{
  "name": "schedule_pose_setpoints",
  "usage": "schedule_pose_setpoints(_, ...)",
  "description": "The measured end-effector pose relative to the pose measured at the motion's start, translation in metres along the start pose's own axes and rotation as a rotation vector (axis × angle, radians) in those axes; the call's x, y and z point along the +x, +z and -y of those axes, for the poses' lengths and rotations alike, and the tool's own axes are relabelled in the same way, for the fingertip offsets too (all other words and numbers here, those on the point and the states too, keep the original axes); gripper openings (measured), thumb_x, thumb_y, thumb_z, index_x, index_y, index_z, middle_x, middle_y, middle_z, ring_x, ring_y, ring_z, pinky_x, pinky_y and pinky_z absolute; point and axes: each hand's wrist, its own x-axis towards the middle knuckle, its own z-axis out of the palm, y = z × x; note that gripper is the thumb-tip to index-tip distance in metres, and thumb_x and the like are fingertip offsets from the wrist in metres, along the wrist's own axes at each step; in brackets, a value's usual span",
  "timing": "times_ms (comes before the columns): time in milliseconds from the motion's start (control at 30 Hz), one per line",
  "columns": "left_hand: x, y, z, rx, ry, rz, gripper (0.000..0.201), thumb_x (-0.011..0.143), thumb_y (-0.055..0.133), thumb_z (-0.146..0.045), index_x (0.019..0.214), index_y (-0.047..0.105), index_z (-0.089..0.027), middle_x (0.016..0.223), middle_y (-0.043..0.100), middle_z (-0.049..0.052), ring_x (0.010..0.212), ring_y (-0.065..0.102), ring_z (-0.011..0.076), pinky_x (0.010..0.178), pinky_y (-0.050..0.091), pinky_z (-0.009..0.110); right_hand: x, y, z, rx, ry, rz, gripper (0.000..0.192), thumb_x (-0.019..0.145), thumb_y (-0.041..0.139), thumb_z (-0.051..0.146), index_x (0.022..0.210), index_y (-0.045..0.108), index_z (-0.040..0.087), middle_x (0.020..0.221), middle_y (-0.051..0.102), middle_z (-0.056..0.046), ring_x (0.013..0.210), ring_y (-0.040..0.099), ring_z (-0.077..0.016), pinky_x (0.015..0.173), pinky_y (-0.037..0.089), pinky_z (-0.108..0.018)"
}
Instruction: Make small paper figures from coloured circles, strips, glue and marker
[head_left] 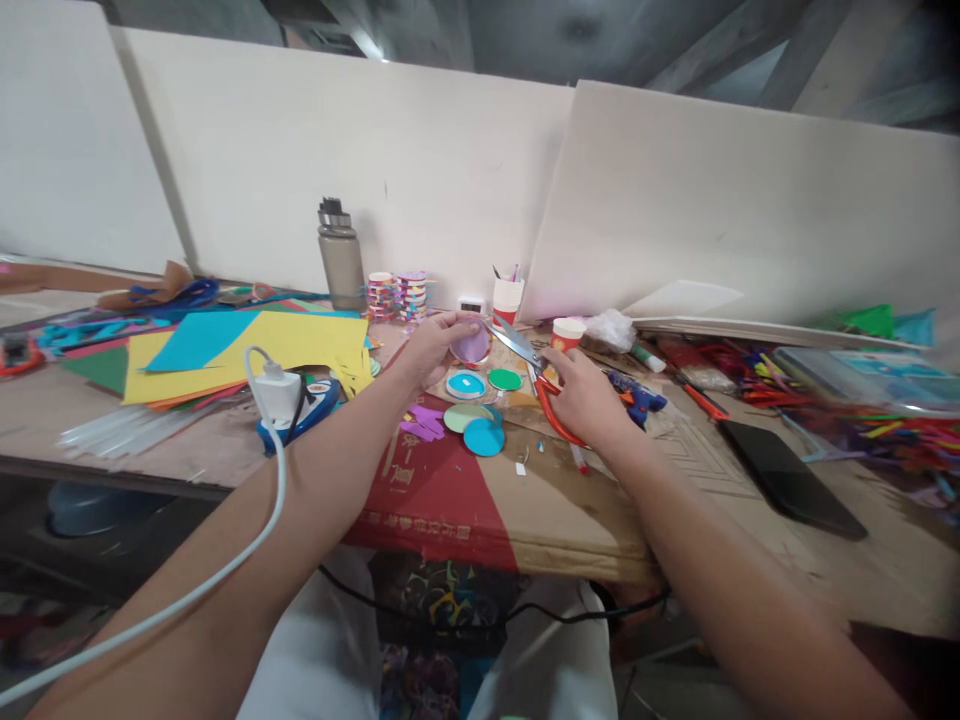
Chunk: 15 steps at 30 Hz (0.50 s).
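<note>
A purple paper disc (pixel 471 343) is pinched in the left hand (pixel 433 345), probably held up so the orange-handled scissors (pixel 534 378), gripped in the right hand (pixel 589 398), can trim its edge.

A wooden table (pixel 862 580) carries a flat piece of red and brown cardboard (pixel 480 500). On the cardboard lie round paper discs (pixel 484 437) and purple scraps (pixel 422 421). To the left lie coloured paper sheets (pixel 247 350), a white charger (pixel 279 394) and a grey bottle (pixel 340 258). A black phone (pixel 791 475) lies at the right.
</note>
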Motion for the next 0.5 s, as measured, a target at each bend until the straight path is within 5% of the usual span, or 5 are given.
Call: schedule_pose_setpoints(500, 0.0002, 0.0026, -0.0008, 0.005, -0.017, -0.006, 0.034, 0.053, 0.085, -0.025, 0.080, 0.070, -0.012, 0.068, 0.066, 0.001, 0.059, 0.056, 0.0097, 0.059, 0.045, 0.024, -0.0026, -0.0075, 0.0078, -0.220, 0.011, 0.018, 0.039, 0.088, 0.048, 0.024, 0.124, 0.062, 0.027, 0.104, 0.074, -0.007, 0.092, 0.066, -0.0240, 0.069, 0.039, -0.029)
